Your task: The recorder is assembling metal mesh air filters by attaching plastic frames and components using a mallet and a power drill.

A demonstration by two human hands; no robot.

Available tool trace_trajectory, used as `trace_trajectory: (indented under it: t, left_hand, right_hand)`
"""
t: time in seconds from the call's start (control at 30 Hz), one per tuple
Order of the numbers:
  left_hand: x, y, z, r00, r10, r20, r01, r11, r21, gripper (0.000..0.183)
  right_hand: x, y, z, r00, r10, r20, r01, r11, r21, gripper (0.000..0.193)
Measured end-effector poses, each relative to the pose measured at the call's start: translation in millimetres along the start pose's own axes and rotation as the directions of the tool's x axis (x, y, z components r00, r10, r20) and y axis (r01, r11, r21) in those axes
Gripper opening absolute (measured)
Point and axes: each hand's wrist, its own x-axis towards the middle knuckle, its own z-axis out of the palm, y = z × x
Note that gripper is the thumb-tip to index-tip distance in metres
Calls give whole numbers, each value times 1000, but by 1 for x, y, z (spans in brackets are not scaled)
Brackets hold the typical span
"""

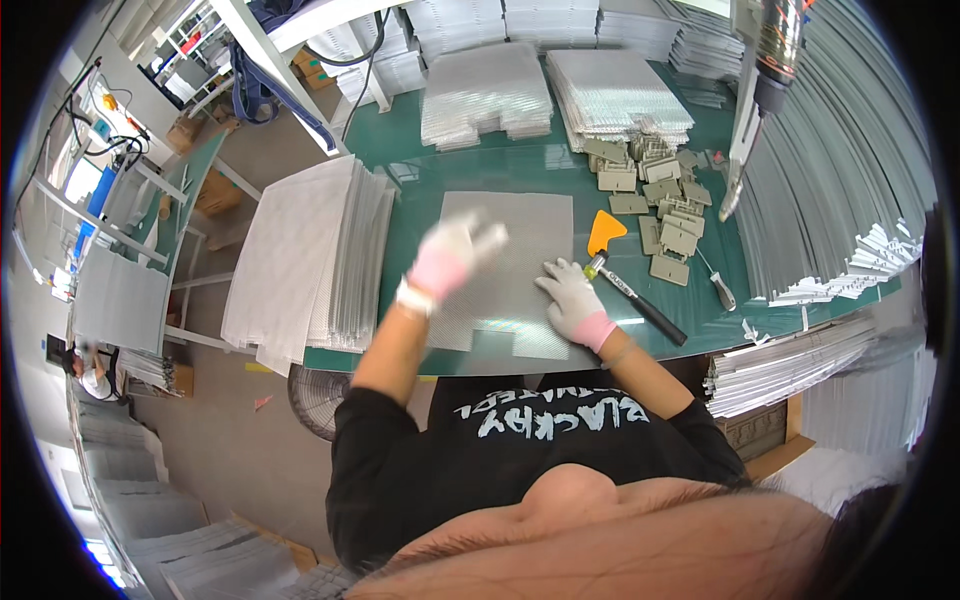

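Note:
A grey perforated mesh panel lies flat in front of me, with a notch in its near edge. My right hand, in a white glove with a pink cuff, rests on its right edge, fingers spread. Above the panel's left part, my left hand, gloved alike, is blurred by motion; its fingers look stretched apart and no held thing shows. Beside my right hand lies a hammer with a black handle. Just beyond it is an orange flat scraper.
Small khaki plates are heaped at the right, near a screwdriver. Mesh panel stacks stand left and far on the green table. A power driver hangs at upper right, before stacked white-edged sheets.

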Motion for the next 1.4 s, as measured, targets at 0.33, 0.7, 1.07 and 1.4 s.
trace_trajectory:
  t: [0.33,0.7,1.07,1.4]
  left_hand:
    - [246,-233,-57,885,-384,-261,457,824,335,96]
    - [260,-150,-76,927,-199,-317,-198,459,-866,58]
    - [77,-76,-59,951,-201,-236,-224,81,-971,34]
    - [-117,-18,17,891,-411,-194,300,853,-428,60]
  right_hand:
    - [15,0,-13,1000,-11,-18,10,997,-73,48]
    - [8,18,-7,999,14,-51,-20,993,-119,47]
    - [4,21,-28,984,49,-172,-77,984,-159,38]
    - [-30,-27,-64,865,439,-242,-271,815,512,88]
